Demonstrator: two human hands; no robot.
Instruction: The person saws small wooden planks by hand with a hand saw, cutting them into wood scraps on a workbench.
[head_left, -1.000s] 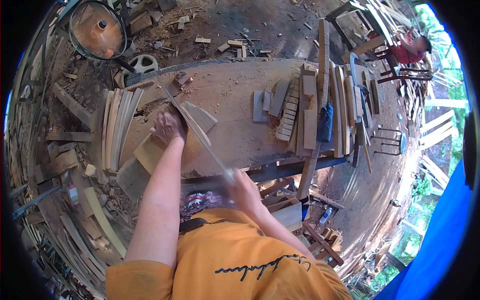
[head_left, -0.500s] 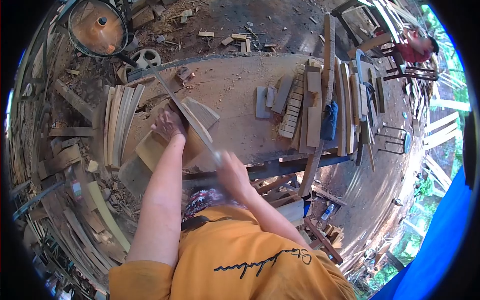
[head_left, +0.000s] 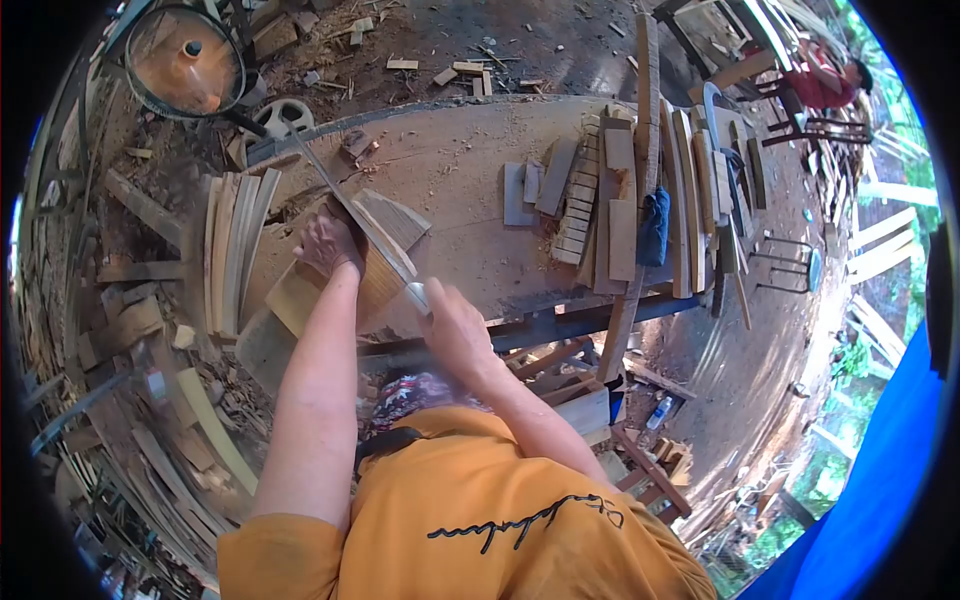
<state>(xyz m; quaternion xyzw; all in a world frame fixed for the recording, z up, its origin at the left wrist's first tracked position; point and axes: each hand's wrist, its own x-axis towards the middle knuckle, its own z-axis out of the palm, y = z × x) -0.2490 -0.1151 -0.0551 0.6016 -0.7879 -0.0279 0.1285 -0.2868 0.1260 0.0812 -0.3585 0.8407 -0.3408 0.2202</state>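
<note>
My right hand (head_left: 458,328) is closed around the pale handle (head_left: 418,297) of a handsaw. Its long thin blade (head_left: 335,182), seen nearly edge-on, slants up and left across a piece of wood (head_left: 383,277). My left hand (head_left: 331,243) bears down on that wood just left of the blade, its fingers bent over it and partly hidden. Behind the blade lies a flat wedge-shaped offcut (head_left: 400,218). Another light board (head_left: 290,300) sticks out under my left wrist. All of this rests on the workbench (head_left: 460,190).
Curved wooden strips (head_left: 240,240) stand at the bench's left end. On the right are stacked wood pieces (head_left: 620,235), a long beam (head_left: 648,120) and a blue cloth (head_left: 654,228). A fan (head_left: 187,62) stands at back left. Another person (head_left: 830,85) sits far right.
My right hand has moved slightly up and left, and the saw has slid with it along its length. My left hand stays on the wood. The whole view has shifted slightly.
</note>
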